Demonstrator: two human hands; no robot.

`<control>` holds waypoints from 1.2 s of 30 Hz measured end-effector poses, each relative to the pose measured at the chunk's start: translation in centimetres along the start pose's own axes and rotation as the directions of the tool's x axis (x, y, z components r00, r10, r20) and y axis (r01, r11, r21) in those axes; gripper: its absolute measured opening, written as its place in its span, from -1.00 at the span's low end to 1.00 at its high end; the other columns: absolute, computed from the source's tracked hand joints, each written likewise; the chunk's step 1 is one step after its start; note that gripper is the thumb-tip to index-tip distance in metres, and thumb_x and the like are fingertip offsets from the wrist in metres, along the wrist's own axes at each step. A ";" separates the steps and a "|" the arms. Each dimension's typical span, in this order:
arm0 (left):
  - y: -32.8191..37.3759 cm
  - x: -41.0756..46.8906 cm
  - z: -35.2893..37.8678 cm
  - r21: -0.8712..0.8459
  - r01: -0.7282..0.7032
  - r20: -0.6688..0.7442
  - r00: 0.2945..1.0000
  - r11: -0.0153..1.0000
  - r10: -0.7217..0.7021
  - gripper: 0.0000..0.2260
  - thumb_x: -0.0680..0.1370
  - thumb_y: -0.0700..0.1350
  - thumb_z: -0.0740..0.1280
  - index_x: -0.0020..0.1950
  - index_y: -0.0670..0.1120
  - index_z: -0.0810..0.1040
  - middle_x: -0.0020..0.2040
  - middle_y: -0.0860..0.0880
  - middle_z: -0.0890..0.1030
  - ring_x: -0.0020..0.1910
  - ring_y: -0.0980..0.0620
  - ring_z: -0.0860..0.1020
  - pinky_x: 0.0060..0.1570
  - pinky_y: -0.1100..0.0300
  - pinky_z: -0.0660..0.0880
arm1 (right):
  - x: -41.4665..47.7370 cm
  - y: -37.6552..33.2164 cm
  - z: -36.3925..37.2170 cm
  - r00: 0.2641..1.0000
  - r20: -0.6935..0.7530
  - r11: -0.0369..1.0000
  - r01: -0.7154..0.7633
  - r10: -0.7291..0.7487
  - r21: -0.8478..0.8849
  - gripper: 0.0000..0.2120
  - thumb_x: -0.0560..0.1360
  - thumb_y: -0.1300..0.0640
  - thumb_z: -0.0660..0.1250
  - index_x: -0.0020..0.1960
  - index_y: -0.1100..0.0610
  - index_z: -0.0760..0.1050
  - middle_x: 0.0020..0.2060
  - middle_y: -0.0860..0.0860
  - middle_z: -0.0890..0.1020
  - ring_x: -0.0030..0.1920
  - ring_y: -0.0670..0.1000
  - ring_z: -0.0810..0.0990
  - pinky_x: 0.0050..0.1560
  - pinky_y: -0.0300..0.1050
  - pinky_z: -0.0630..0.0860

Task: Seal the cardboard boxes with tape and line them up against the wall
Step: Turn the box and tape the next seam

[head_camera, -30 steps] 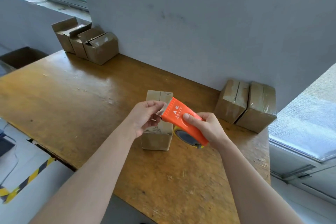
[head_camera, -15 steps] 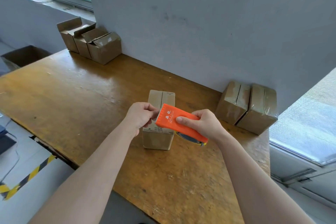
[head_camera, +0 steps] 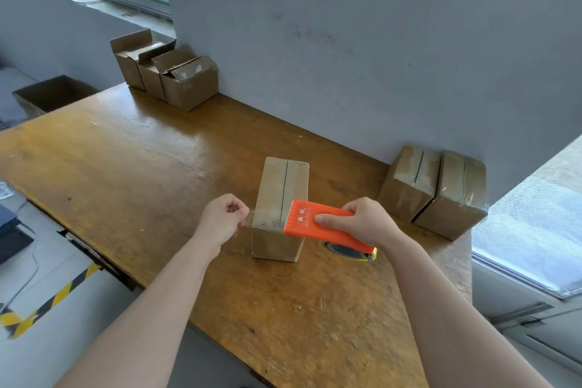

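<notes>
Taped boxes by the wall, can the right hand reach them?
Probably yes: the taped boxes sit near the right hand with only bare table between, but it grips the orange tape dispenser and would have to free itself first.

Seven boxes (head_camera: 277, 186) (head_camera: 406, 186) (head_camera: 453, 198) (head_camera: 127, 64) (head_camera: 151, 83) (head_camera: 192, 90) (head_camera: 47, 98), one dispenser (head_camera: 304, 219), two hands (head_camera: 220, 220) (head_camera: 367, 224)

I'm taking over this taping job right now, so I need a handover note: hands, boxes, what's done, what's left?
Left hand pinches the free end of the clear tape.
Right hand grips the orange tape dispenser over the near end of the middle box; the tape is stretched between the hands.
Done: two taped boxes stand side by side against the wall, at right.
Left: finish taping the middle box and move it to the wall, then do the three open-flapped boxes at far left.
</notes>
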State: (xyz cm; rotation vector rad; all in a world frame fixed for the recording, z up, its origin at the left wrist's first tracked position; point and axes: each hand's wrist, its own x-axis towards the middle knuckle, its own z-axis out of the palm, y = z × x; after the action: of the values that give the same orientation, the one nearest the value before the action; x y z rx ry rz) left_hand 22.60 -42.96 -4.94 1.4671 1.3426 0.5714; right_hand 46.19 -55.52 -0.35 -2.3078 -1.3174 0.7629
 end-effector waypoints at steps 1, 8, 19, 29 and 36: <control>-0.2 -0.2 0.3 -0.001 -0.006 -0.001 1.000 1.000 0.006 -0.89 0.58 -0.23 0.33 -0.15 -0.13 0.55 -0.29 -0.07 0.56 -0.34 -0.01 0.46 -0.33 0.12 0.42 | 0.0 0.0 0.1 1.000 -0.008 1.000 -0.004 0.004 -0.017 -0.39 0.28 -0.50 0.32 -0.07 0.03 0.61 -0.19 -0.08 0.66 -0.18 -0.05 0.66 -0.18 -0.19 0.59; -1.6 -0.5 1.4 0.015 -0.019 -0.036 0.999 1.000 0.019 -0.91 0.59 -0.19 0.32 -0.11 -0.07 0.55 -0.18 -0.07 0.59 -0.23 0.01 0.50 -0.21 0.13 0.45 | 0.3 0.1 0.4 1.000 -0.004 0.998 -0.030 0.030 -0.046 -0.40 0.29 -0.50 0.31 -0.06 0.01 0.59 -0.20 -0.11 0.65 -0.20 -0.06 0.66 -0.25 -0.25 0.53; -2.4 -0.6 1.9 0.013 -0.037 -0.059 0.998 0.999 0.037 -0.91 0.60 -0.19 0.30 -0.08 -0.03 0.52 -0.13 -0.05 0.59 -0.20 0.01 0.54 -0.24 0.17 0.46 | 0.6 0.3 0.7 0.999 0.002 0.996 -0.047 0.047 -0.074 -0.41 0.30 -0.50 0.31 -0.06 0.01 0.58 -0.19 -0.11 0.65 -0.21 -0.06 0.65 -0.27 -0.27 0.52; -2.8 -0.3 2.3 -0.022 -0.016 -0.027 1.000 1.000 0.015 -0.90 0.62 -0.22 0.26 -0.05 -0.04 0.50 -0.15 -0.06 0.58 -0.29 0.01 0.54 -0.34 0.20 0.45 | 1.0 0.7 0.9 0.999 0.009 0.995 -0.050 0.051 -0.089 -0.39 0.29 -0.51 0.30 -0.05 0.01 0.59 -0.20 -0.11 0.65 -0.22 -0.06 0.64 -0.25 -0.25 0.55; -3.6 0.2 2.5 -0.087 0.107 0.052 0.993 0.990 -0.102 -0.91 0.64 -0.19 0.22 0.05 -0.09 0.52 -0.23 -0.11 0.59 -0.36 0.03 0.50 -0.37 0.18 0.45 | 1.4 0.8 1.2 0.997 0.012 0.992 -0.070 0.072 -0.107 -0.35 0.29 -0.53 0.29 0.00 0.02 0.58 -0.19 -0.12 0.64 -0.22 -0.06 0.64 -0.27 -0.26 0.53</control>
State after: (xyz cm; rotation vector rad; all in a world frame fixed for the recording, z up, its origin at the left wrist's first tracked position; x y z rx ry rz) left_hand 23.24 -44.20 -9.09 1.3215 1.3316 0.5197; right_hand 46.52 -54.59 -2.12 -2.4492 -1.3191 0.7521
